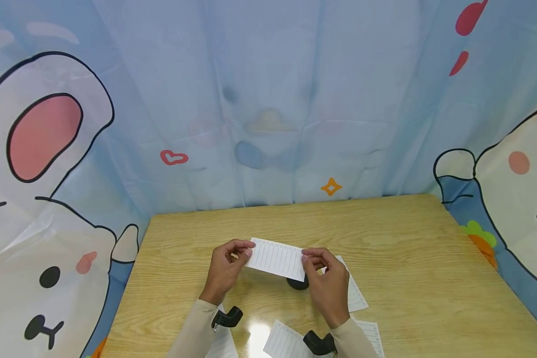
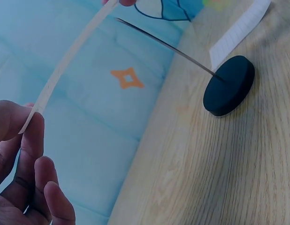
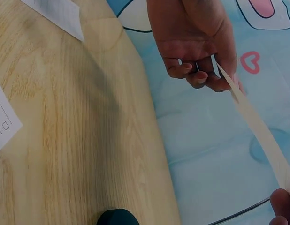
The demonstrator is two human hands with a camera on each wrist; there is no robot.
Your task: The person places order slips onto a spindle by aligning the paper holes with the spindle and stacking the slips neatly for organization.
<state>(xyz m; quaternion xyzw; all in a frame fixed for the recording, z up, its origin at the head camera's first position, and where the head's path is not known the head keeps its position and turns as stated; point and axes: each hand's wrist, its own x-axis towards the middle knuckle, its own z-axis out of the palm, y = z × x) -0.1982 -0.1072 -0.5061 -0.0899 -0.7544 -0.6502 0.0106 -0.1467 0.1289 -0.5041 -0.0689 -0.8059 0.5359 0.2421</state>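
Both hands hold a white lined slip of paper (image 1: 276,259) level above the table, a row of small boxes along one edge. My left hand (image 1: 223,268) pinches its left end between thumb and fingers, while my right hand (image 1: 330,283) pinches the right end. Seen edge-on in the left wrist view, the paper bows slightly. Below it stands a bill spike with a round black base (image 2: 229,86) and a thin metal rod (image 2: 168,46). The rod's tip is bare and close to the paper in that view. From the head, the slip hides the rod and part of the base.
Several similar lined slips lie on the wooden table (image 1: 183,248): one slip (image 1: 357,296) beyond the right hand, another (image 1: 284,340) between the forearms, others partly under the sleeves. A cartoon-printed curtain (image 1: 268,74) hangs behind the table. Black wrist straps (image 1: 227,317) circle both sleeves.
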